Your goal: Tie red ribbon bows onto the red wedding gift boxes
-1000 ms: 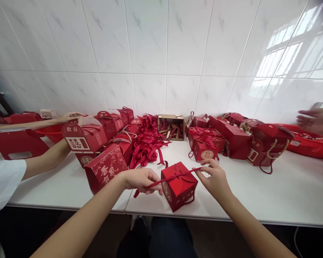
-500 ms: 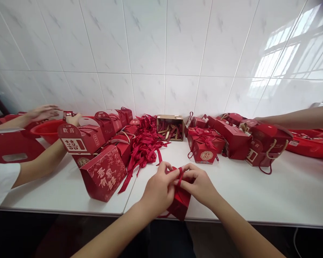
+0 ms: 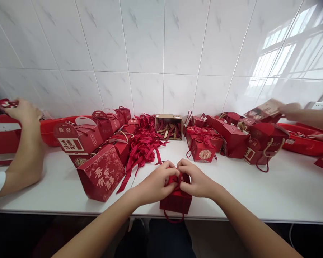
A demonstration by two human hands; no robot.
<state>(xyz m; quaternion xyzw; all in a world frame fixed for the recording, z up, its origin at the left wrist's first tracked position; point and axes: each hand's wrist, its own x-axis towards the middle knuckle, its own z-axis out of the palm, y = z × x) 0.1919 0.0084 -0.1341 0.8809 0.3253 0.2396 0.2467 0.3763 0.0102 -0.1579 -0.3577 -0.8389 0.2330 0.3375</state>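
A small red gift box (image 3: 175, 203) stands at the table's front edge between my hands, its cord handle hanging over the near side. On top of it, red ribbon (image 3: 178, 178) runs between my fingers. My left hand (image 3: 159, 182) is closed in a pinch on the ribbon from the left. From the right, my right hand (image 3: 196, 180) pinches it too, thumb and fingers bent inward. The fingers partly hide the ribbon and the box top. Loose red ribbons (image 3: 144, 143) lie heaped beyond my left hand.
Red gift boxes (image 3: 101, 173) line the left, and finished-looking boxes with bows (image 3: 204, 148) stand right. An open carton (image 3: 169, 128) sits by the wall. Red basins (image 3: 307, 145) are at both sides. A co-worker's arm (image 3: 29, 143) reaches in left; another co-worker's hand (image 3: 292, 109) holds a box right.
My hands have drawn the ribbon down onto the box top, and the box has turned square to me. The left co-worker's arm moved left; the right co-worker's hand lifted a box.
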